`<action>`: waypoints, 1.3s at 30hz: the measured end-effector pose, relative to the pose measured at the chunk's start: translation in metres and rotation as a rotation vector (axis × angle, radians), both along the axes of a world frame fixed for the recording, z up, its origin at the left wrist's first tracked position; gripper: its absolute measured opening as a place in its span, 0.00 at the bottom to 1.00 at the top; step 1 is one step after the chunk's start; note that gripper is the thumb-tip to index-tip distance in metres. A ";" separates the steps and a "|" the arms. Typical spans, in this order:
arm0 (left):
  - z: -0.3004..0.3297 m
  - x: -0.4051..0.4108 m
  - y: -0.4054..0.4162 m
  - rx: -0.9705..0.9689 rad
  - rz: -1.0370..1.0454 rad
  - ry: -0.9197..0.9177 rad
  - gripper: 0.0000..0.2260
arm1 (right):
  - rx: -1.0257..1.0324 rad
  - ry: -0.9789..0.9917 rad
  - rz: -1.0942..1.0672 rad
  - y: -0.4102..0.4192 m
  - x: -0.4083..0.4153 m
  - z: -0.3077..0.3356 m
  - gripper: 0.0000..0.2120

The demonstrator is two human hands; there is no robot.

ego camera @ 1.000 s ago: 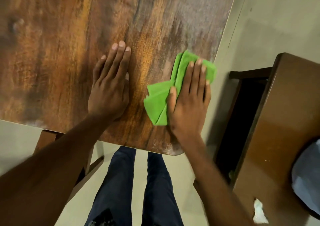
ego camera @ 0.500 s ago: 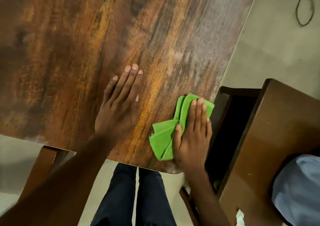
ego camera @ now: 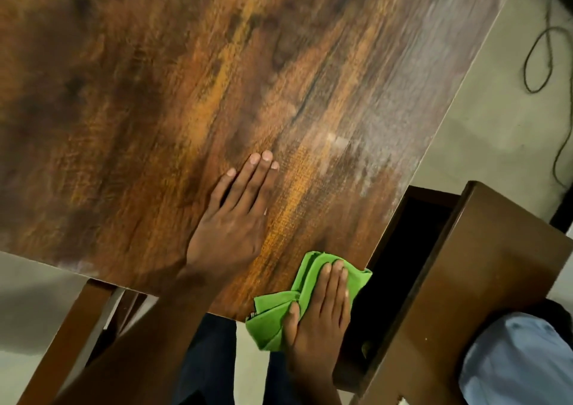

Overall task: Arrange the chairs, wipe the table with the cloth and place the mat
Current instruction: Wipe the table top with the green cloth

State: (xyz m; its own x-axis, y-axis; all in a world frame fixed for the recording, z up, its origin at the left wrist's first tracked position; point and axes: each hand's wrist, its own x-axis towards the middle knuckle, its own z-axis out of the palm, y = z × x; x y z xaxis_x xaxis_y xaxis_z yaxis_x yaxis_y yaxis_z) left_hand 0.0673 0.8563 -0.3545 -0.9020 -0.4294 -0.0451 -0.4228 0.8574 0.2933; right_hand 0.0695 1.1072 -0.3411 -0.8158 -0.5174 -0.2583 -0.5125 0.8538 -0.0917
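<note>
The wooden table (ego camera: 217, 79) fills most of the head view. My left hand (ego camera: 232, 218) lies flat on it with the fingers straight, near the front edge. My right hand (ego camera: 322, 321) presses a folded green cloth (ego camera: 273, 321) with straight fingers at the table's near right corner. Part of the cloth hangs past the table edge. A brown wooden chair (ego camera: 465, 280) stands right beside that corner. The wooden frame of another chair (ego camera: 71, 327) shows under the front left edge. No mat is in view.
A light blue fabric item (ego camera: 521, 361) lies on the right chair. A dark cable (ego camera: 539, 48) loops on the pale floor at the upper right. My legs (ego camera: 204, 358) in dark trousers stand at the table's front edge.
My right hand has slid the green cloth toward me, from the right edge down to the near right corner. My left hand has stayed flat on the table. The view has tilted up.
</note>
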 end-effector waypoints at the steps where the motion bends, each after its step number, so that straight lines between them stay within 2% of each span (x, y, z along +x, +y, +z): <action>1: -0.001 0.000 0.000 0.005 0.001 0.007 0.31 | -0.002 -0.002 0.018 -0.003 -0.008 0.000 0.37; 9: 0.000 0.001 0.001 0.009 0.005 0.010 0.32 | -0.043 0.008 0.386 -0.076 -0.140 -0.001 0.35; 13: 0.001 0.001 0.000 0.014 0.038 0.025 0.28 | -0.074 -0.023 0.655 -0.120 -0.188 0.001 0.35; 18: 0.001 -0.001 -0.002 -0.007 0.150 0.014 0.29 | -0.066 0.017 1.029 -0.171 -0.226 0.003 0.36; 23: 0.007 0.000 -0.001 -0.035 0.329 -0.036 0.31 | -0.137 0.017 1.087 -0.190 -0.231 -0.003 0.39; 27: 0.012 -0.002 0.004 -0.019 0.438 -0.051 0.31 | -0.065 0.018 1.238 -0.120 -0.267 0.003 0.41; 31: 0.011 0.000 0.008 -0.043 0.519 -0.028 0.31 | -0.006 0.035 1.318 -0.073 -0.307 0.006 0.37; 36: 0.013 0.003 0.010 -0.063 0.546 -0.044 0.29 | -0.112 -0.020 1.238 -0.113 -0.278 0.002 0.34; 39: 0.019 -0.011 0.027 -0.060 0.761 -0.059 0.28 | -0.182 -0.011 1.261 -0.178 -0.257 0.001 0.33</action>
State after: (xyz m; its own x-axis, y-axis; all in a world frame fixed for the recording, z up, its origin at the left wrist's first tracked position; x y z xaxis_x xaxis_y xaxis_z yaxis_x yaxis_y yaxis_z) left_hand 0.0565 0.8833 -0.3357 -0.3536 -0.9345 -0.0414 -0.9167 0.3374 0.2140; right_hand -0.1878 0.9296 -0.3401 0.2671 -0.9578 -0.1059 -0.9546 -0.2479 -0.1655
